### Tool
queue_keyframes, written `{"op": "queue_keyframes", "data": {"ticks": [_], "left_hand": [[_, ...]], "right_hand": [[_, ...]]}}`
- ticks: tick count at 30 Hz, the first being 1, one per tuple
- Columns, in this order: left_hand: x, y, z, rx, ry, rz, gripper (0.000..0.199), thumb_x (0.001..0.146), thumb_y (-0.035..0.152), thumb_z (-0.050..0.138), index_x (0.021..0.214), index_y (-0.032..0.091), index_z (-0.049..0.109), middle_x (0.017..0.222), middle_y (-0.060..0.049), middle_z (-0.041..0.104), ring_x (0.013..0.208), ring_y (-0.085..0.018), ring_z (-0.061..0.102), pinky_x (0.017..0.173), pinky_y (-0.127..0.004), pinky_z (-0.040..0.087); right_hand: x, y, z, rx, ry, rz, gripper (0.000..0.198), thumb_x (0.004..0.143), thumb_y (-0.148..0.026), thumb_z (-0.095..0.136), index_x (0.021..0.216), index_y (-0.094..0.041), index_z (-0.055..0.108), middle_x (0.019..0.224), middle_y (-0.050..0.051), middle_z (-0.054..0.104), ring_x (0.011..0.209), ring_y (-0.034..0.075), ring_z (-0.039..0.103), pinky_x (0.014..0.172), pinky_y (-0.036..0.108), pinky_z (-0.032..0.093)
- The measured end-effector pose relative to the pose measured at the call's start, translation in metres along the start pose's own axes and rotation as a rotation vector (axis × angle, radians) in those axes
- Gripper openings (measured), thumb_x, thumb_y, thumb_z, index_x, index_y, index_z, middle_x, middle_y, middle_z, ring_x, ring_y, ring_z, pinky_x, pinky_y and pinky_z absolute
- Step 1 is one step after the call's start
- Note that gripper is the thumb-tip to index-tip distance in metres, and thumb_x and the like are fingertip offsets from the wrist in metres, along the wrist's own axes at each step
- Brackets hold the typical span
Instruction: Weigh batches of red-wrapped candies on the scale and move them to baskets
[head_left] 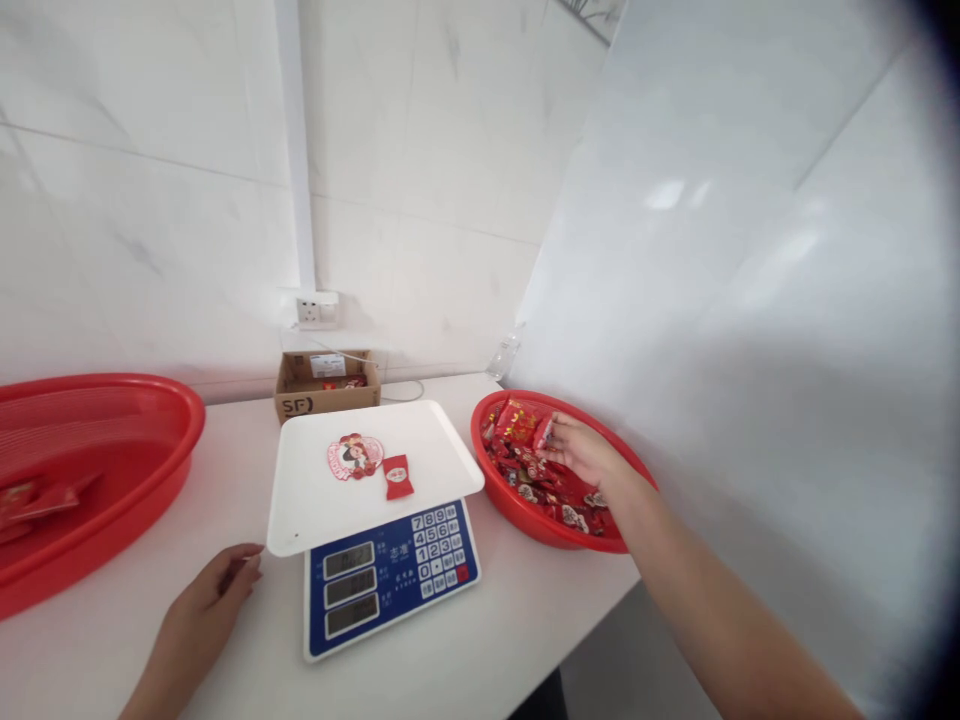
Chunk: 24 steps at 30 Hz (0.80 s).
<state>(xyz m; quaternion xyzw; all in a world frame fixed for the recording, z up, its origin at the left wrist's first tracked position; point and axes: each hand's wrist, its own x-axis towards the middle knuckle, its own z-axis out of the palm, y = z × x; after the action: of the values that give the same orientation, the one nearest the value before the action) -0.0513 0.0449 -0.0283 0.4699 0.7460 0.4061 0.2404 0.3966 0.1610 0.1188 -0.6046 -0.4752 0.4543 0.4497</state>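
My right hand reaches into the red basket on the right, its fingers closed on a small red candy packet. Beside that packet lies a larger red packet with gold print, and several red-wrapped candies fill the basket. My left hand rests on the table with curled fingers, just left of the digital scale. Whether anything is inside those fingers is hidden. On the scale's white tray sits one red-wrapped candy, right of a printed picture sticker.
A second red basket with a few red packets stands at the left. Behind the scale is a cardboard box holding some red items. A wall socket is above it, and a white panel borders the right side.
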Motion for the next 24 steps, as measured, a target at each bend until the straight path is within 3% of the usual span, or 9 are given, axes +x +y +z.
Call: {"op": "queue_keyframes", "data": {"ticks": [3, 7, 12, 16, 24], "left_hand": [[-0.002, 0.001, -0.001, -0.047, -0.087, -0.016, 0.041, 0.069, 0.056, 0.047, 0.091, 0.024, 0.059, 0.079, -0.001, 0.069, 0.081, -0.022, 0.066, 0.074, -0.031, 0.051], [-0.004, 0.003, -0.001, -0.055, -0.090, -0.021, 0.041, 0.070, 0.056, 0.047, 0.091, 0.023, 0.059, 0.078, -0.002, 0.068, 0.081, -0.022, 0.065, 0.075, -0.033, 0.050], [-0.007, 0.007, -0.002, -0.105, -0.077, 0.002, 0.040, 0.069, 0.055, 0.049, 0.089, 0.022, 0.060, 0.075, -0.002, 0.067, 0.078, -0.022, 0.064, 0.073, -0.034, 0.050], [-0.009, 0.010, -0.004, -0.132, -0.079, -0.012, 0.038, 0.069, 0.053, 0.050, 0.089, 0.022, 0.060, 0.074, -0.001, 0.066, 0.078, -0.022, 0.064, 0.074, -0.034, 0.050], [-0.010, 0.014, -0.007, -0.029, -0.123, -0.014, 0.037, 0.075, 0.052, 0.044, 0.094, 0.023, 0.058, 0.080, -0.002, 0.067, 0.083, -0.022, 0.064, 0.076, -0.033, 0.048]], "right_hand": [[0.002, -0.008, 0.032, 0.006, -0.105, -0.001, 0.006, 0.077, -0.017, 0.047, 0.076, -0.022, 0.050, 0.068, -0.002, 0.057, 0.058, 0.010, 0.054, 0.055, 0.022, 0.049], [0.007, -0.013, 0.089, -0.052, -0.209, -0.015, 0.011, 0.077, -0.017, 0.046, 0.068, -0.020, 0.051, 0.057, -0.004, 0.054, 0.049, 0.008, 0.051, 0.042, 0.017, 0.039], [0.009, -0.016, 0.144, -0.164, -0.301, -0.029, 0.013, 0.076, -0.013, 0.052, 0.065, -0.017, 0.056, 0.054, -0.004, 0.055, 0.047, 0.008, 0.051, 0.041, 0.017, 0.038], [0.008, -0.019, 0.160, -0.220, -0.311, -0.039, 0.012, 0.076, -0.010, 0.054, 0.067, -0.017, 0.059, 0.055, -0.003, 0.058, 0.048, 0.008, 0.053, 0.044, 0.018, 0.043], [0.010, -0.017, 0.153, -0.221, -0.278, -0.062, 0.014, 0.076, -0.012, 0.053, 0.080, -0.018, 0.064, 0.063, -0.001, 0.065, 0.054, 0.011, 0.058, 0.047, 0.019, 0.046]]}}
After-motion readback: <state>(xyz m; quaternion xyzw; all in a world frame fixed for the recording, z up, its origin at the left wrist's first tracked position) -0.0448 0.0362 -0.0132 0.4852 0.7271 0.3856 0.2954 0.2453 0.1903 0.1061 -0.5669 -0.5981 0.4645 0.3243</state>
